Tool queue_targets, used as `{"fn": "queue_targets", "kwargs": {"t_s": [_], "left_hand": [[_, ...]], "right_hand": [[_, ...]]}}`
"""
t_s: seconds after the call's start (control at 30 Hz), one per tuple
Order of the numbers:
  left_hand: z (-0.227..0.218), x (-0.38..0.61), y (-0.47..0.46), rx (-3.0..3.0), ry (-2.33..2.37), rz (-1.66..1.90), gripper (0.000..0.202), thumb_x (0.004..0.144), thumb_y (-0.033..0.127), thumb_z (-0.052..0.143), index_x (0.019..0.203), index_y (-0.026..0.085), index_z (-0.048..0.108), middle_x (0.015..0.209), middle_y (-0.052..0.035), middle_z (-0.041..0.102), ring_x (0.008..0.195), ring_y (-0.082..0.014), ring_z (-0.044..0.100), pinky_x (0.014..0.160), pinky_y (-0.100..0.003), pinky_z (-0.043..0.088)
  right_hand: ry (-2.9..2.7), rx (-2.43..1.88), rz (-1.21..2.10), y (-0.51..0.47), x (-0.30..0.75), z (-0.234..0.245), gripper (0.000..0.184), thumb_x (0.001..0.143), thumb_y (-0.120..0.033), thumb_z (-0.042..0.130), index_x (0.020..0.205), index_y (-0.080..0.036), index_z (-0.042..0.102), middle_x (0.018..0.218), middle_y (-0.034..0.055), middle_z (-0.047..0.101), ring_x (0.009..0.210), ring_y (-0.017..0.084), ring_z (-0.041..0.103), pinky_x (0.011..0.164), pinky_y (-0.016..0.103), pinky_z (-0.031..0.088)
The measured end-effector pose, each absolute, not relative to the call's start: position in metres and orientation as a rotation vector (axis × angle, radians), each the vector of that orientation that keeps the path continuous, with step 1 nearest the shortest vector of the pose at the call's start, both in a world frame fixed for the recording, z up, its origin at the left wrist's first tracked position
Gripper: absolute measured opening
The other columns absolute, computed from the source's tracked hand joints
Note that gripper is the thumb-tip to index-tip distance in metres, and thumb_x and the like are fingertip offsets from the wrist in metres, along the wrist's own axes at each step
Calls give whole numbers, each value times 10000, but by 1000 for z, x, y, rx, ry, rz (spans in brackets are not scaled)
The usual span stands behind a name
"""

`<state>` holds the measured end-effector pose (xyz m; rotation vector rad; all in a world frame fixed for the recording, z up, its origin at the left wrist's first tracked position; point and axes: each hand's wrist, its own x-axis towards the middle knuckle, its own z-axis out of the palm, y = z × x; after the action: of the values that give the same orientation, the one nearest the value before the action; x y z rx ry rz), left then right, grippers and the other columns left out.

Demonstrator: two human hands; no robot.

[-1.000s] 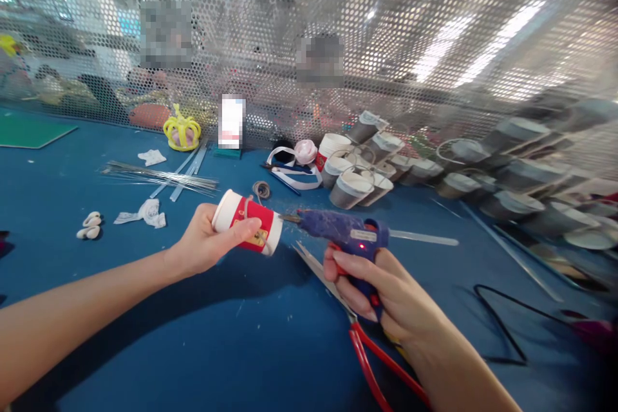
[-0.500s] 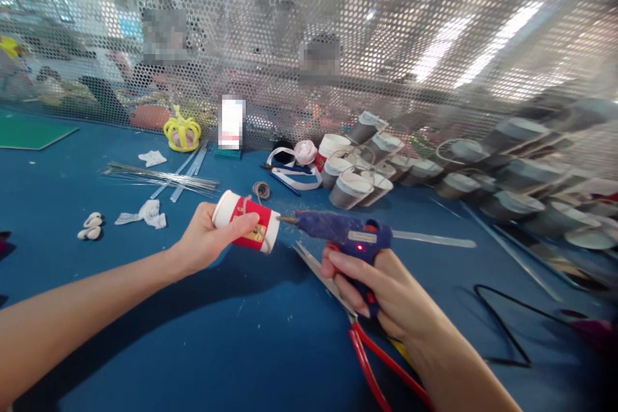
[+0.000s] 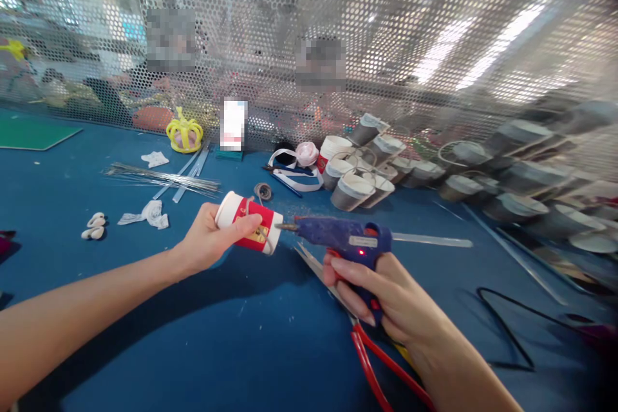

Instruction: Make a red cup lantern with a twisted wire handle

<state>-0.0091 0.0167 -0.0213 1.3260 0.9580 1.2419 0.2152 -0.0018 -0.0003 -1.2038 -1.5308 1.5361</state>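
Observation:
My left hand (image 3: 207, 241) is closed round a red and white paper cup (image 3: 246, 222) held on its side above the blue table (image 3: 203, 341), with a thin string on its wall. My right hand (image 3: 381, 293) grips a blue glue gun (image 3: 340, 235) whose red light is on. The gun's metal tip touches the cup's rim end. A clear glue stick (image 3: 429, 241) sticks out of the gun's back.
Red-handled scissors (image 3: 367, 347) lie under my right hand. Several grey-wrapped cups (image 3: 357, 187) are piled at the back right. Thin metal rods (image 3: 159, 177), white shells (image 3: 94, 225), a yellow crown (image 3: 183, 132), ribbon (image 3: 292, 170) and a black cable (image 3: 512, 322) lie about. A perforated screen stands behind.
The glue gun has slid left until its tip meets the cup's end. The cup has barely moved in my left hand.

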Motion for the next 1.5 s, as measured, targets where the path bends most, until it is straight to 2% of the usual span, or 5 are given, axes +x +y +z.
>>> {"fn": "queue_targets", "kwargs": {"t_s": [0.37,0.53,1.03,1.3,1.5], "left_hand": [[-20,-9,16,1316,967,1313,172,668,321,647,630,159,690,627,-5,677,587,-117,590,539,-195,480],[-19,-9,18,1279,954,1326,184,665,320,648,608,148,679,594,-4,665,565,-109,585,534,-190,475],[-15,-9,15,1443,926,1281,219,689,286,613,553,119,653,540,-8,635,476,-85,520,463,-181,414],[-20,-3,13,1395,1004,1095,272,671,363,618,613,99,651,544,-20,617,472,-84,498,451,-180,361],[-27,-2,14,1509,1014,968,408,724,473,518,594,98,616,488,0,545,444,-70,419,424,-185,283]], "right_hand": [[-1189,-1200,1548,16,223,-4,168,689,-270,643,710,-113,587,402,-61,434,336,18,335,318,132,237],[-1041,-1451,1212,37,237,-14,120,651,-187,656,654,-116,560,567,1,559,472,53,500,437,150,417],[-1537,-2057,424,68,256,-34,301,642,-304,639,425,-203,456,418,37,517,561,228,593,502,304,425],[-2147,-1285,381,18,191,18,132,761,-323,534,762,-205,593,909,43,600,841,175,555,737,298,424],[-2328,-1261,288,-1,147,27,111,679,-212,639,681,-178,533,795,44,563,815,192,515,713,328,412]]}}
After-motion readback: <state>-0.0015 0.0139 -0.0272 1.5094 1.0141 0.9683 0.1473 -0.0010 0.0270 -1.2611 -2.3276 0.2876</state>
